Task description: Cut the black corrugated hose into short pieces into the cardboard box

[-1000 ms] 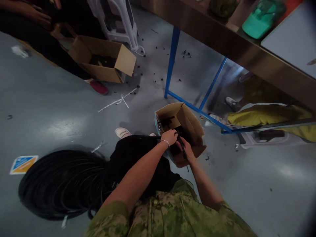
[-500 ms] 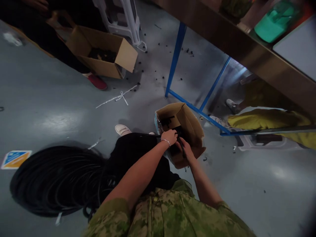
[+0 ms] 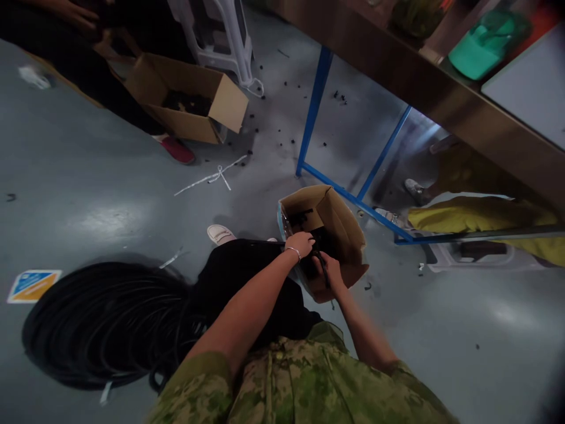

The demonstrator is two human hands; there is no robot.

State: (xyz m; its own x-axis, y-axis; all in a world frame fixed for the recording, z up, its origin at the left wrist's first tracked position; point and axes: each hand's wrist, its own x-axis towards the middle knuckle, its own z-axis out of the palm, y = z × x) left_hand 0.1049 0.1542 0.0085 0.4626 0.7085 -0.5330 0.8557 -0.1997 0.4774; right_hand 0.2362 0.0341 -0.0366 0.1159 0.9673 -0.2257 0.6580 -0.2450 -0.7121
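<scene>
Over the open cardboard box (image 3: 348, 235) between my knees, both hands work close together. My left hand (image 3: 300, 242), with a bracelet at the wrist, is closed around a thin black tube (image 3: 265, 242) that runs across my lap from the left. Just to its right, my right hand (image 3: 332, 272) grips a dark hand tool (image 3: 325, 268) that looks like scissors or cutters; its jaws are hard to make out near the tube's end. Short black pieces (image 3: 302, 218) lie inside the box. A large coil of black tubing (image 3: 101, 324) rests on the floor at my left.
A blue-legged table (image 3: 315, 112) stands ahead to the right, with a teal container (image 3: 479, 50) on top. Another open box (image 3: 189, 126) holds dark pieces beside a seated person's leg and a white stool (image 3: 241, 53). White string (image 3: 216, 175) and small black bits litter the floor.
My right hand has moved slightly down and away from the left, and the tool's handles look closer together. The view has shifted a little.
</scene>
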